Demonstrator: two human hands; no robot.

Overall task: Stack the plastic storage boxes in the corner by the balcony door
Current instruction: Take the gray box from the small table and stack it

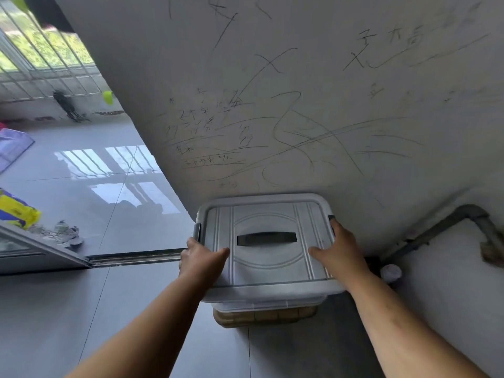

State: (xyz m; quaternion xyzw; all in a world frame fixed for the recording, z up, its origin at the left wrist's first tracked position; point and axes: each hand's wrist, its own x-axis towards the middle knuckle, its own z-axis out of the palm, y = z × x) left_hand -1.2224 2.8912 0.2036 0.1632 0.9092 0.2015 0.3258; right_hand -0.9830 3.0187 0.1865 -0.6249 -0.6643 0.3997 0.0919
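Note:
A clear plastic storage box with a grey lid (pixel 266 214) and a dark recessed handle stands against the scribbled wall in the corner. Under it the brownish edge of another box (pixel 266 316) shows. My left hand (pixel 200 261) grips the lid's left edge, thumb lying on top. My right hand (pixel 339 251) grips the right edge near the side latch, thumb also on the lid.
The balcony door's sliding track (pixel 136 258) runs along the floor to the left, with the door frame (pixel 41 249) beyond it. Shoes (pixel 64 233) and a yellow package (pixel 17 211) lie on the balcony tiles. A grey pipe (pixel 447 227) runs along the wall at right.

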